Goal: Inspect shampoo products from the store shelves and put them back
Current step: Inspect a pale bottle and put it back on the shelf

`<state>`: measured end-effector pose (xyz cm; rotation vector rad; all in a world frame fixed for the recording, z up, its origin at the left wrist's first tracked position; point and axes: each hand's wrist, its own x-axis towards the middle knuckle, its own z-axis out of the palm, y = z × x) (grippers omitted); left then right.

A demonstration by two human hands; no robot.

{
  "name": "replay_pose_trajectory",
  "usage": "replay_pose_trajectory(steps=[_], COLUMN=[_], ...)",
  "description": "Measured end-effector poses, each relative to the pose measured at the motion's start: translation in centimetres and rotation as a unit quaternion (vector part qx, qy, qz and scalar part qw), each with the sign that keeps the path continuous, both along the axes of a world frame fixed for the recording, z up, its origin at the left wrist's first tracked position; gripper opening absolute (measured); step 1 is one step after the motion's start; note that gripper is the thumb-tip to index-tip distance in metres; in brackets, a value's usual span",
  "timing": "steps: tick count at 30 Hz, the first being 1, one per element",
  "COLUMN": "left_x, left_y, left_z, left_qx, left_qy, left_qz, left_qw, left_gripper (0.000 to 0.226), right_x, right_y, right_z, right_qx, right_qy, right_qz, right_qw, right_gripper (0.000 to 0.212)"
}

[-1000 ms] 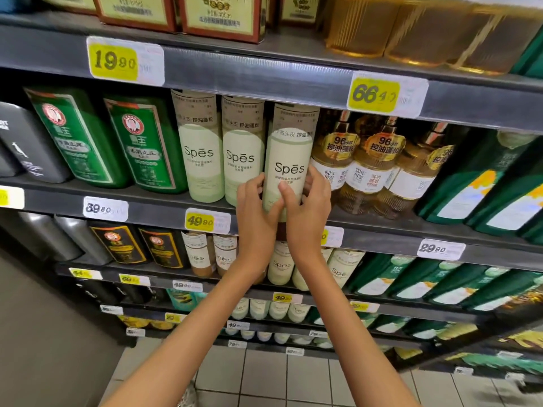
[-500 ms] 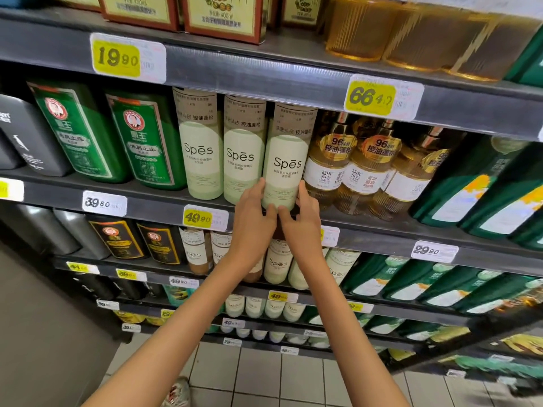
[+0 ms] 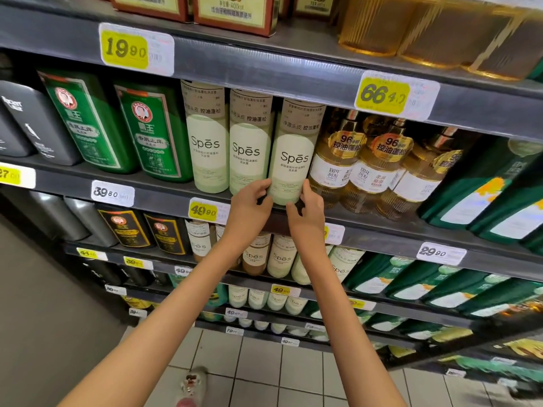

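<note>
A tall pale-green Spes shampoo bottle (image 3: 293,154) stands on the grey shelf (image 3: 164,198), third in a row with two matching Spes bottles (image 3: 229,142) to its left. My left hand (image 3: 249,208) holds the bottle's lower left edge with its fingertips. My right hand (image 3: 305,214) grips the lower right edge, thumb up along its side. Both hands sit at the bottle's base, at the shelf's front lip.
Amber pump bottles (image 3: 364,165) crowd the bottle's right side, with green bottles (image 3: 484,195) beyond. Green boxed bottles (image 3: 152,133) stand left of the Spes row. The upper shelf edge (image 3: 264,66) hangs just above the bottle tops. More Spes bottles (image 3: 279,257) fill lower shelves.
The Spes bottle has gone back and down onto the shelf, in line with its neighbours. Both hands have slid from its middle down to its base.
</note>
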<state>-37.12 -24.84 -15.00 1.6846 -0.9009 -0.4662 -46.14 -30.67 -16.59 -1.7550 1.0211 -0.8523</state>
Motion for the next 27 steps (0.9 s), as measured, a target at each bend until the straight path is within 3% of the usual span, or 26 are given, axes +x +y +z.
replay_pose_trajectory(steps=[8,14,19,23,27], left_x=[1.3,3.5,4.9,6.2,6.8], left_y=[3.2,5.8,7.7,8.5,8.8], left_z=[-0.1,1.2,1.4,1.2,1.2], left_qx=[0.014,-0.033,-0.052,-0.05,-0.051], left_qy=[0.033,0.044,0.052,0.048,0.059], left_qz=[-0.02,-0.01,0.032,0.042,0.033], left_qw=[0.999,0.998,0.997,0.997,0.996], left_gripper=[0.032,0.03,0.032,0.033,0.033], right_x=[-0.7,2.3,4.7,6.6,8.4], right_y=[5.0,4.2,2.7,2.3,2.2], right_z=[0.5,5.2,8.7,9.8,9.5], right_qx=[-0.062,-0.214,-0.342,-0.344,-0.287], right_qy=[-0.049,-0.072,-0.026,0.01,0.072], right_qz=[-0.029,-0.032,-0.058,-0.063,-0.062], right_qw=[0.996,0.974,0.938,0.937,0.953], right_gripper=[0.04,0.039,0.035,0.023,0.029])
